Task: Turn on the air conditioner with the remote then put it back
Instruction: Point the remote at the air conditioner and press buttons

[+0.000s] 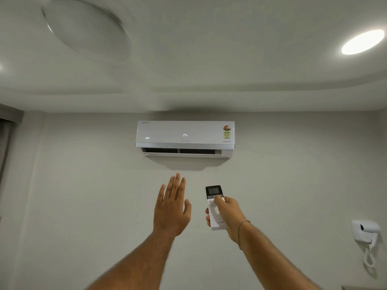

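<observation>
A white air conditioner [185, 135] hangs high on the wall. Its front display reads 24 and its bottom flap stands open. My right hand [227, 214] grips a white remote [215, 216] with a dark screen at its top, pointed up at the unit, and my thumb rests on the buttons just below the screen. My left hand [171, 208] is raised beside it, palm toward the wall, fingers straight and slightly apart, holding nothing. It is below the unit and left of the remote.
A spinning ceiling fan [85, 28] blurs at the upper left. A round ceiling light [363, 41] glows at the upper right. A white wall-mounted hair dryer [365, 230] with a coiled cord is at the lower right. A curtain edge [5, 147] shows at the far left.
</observation>
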The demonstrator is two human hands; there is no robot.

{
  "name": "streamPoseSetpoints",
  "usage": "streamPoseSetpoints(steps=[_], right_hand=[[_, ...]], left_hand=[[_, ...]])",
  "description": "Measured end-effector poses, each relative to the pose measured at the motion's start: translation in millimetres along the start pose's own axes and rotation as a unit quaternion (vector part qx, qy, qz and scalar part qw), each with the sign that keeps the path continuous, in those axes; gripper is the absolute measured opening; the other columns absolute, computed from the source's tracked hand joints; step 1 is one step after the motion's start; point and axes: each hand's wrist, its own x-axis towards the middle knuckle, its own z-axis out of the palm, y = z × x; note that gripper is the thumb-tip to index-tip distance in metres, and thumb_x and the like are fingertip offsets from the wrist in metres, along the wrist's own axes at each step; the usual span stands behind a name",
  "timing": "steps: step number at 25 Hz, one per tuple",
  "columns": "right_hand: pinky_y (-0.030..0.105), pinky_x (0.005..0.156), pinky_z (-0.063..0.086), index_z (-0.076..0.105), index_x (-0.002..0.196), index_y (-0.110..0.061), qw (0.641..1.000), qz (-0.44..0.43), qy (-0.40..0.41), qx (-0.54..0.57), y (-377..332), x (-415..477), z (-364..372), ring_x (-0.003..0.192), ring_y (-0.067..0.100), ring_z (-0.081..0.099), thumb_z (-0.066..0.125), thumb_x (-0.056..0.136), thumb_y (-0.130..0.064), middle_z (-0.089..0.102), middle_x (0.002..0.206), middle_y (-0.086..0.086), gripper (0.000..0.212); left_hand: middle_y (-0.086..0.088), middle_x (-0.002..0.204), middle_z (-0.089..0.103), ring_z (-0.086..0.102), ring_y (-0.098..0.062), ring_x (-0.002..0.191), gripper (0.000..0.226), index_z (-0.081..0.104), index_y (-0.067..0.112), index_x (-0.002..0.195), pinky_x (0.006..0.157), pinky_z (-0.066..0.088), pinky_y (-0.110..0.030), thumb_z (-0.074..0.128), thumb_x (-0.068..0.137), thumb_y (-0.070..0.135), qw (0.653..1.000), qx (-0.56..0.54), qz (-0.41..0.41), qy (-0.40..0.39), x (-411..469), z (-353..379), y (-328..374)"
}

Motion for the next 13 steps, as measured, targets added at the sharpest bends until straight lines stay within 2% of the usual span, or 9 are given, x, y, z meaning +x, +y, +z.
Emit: streamPoseSetpoints(steps=[2,6,13], right_hand=[[0.030,0.048,0.060,0.062,0.115,-0.005,1.000,0.000,-0.001,-0.010,-1.4,-0.5,-0.5,0.054,0.028,0.069,0.052,0.105,-0.020,0.075,0.084,0.020,0.020],[0.028,0.045,0.060,0.061,0.113,-0.011,1.000,0.003,0.004,0.002,-2.8,-2.6,0.0,0.047,0.021,0.070,0.051,0.107,-0.026,0.076,0.085,0.018,0.019],[0.029,0.047,0.060,0.061,0.114,-0.011,1.000,-0.009,-0.007,0.017,-3.8,-4.0,3.8,0.047,0.020,0.072,0.052,0.108,-0.030,0.078,0.084,0.017,0.022]], left_hand=[[0.002,0.177,-0.001,-0.005,-0.015,0.163,0.073,0.010,0.021,0.168,0.133,0.007,-0.046,0.034,0.101,0.037,1.000,-0.001,0.002,0.000,0.9,-1.0,1.6],[0.001,0.178,0.002,-0.003,-0.015,0.163,0.073,0.013,0.020,0.168,0.133,0.008,-0.046,0.037,0.101,0.036,1.000,-0.006,0.004,0.003,0.2,-1.9,3.8],[0.002,0.177,-0.001,-0.006,-0.014,0.162,0.073,0.012,0.021,0.168,0.133,0.004,-0.042,0.034,0.100,0.036,1.000,-0.009,0.006,0.002,1.0,-5.3,5.4]])
